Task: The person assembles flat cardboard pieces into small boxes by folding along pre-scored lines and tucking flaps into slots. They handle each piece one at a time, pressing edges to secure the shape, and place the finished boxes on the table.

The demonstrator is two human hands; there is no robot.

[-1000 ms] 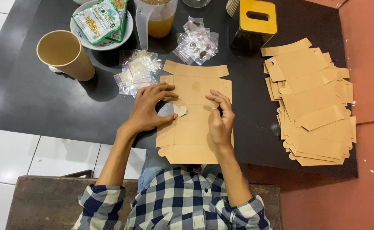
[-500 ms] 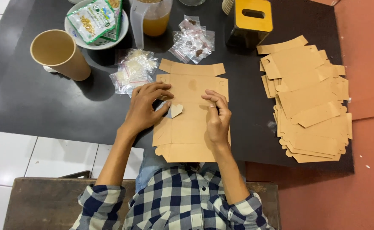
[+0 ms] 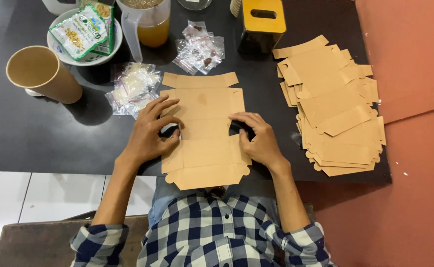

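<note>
Head view: my left hand (image 3: 150,133) and right hand (image 3: 258,141) lie spread, palms down, on the flat cardboard cutout (image 3: 204,129), one on each side edge at its middle, w/ fingers pressing rather than gripping anything. It sits mid-surface, near edge hanging over the black surface (image 3: 29,133) toward my lap; I'd guess both hands pin it flat so the crease lines stay square. Stack of same cutouts (image 3: 333,106) waits to the right, w/in reach. Far left: paper cup (image 3: 41,73) tipped on its side, bowl (image 3: 86,54) w/ snack packets, pitcher (image 3: 147,24) of orange liquid, small clear bags (image 3: 133,86). Yellow-topped box (image 3: 262,22) far centre. Hidden: cutout parts under my palms, pitcher top cut off, bag contents too small to tell.
</note>
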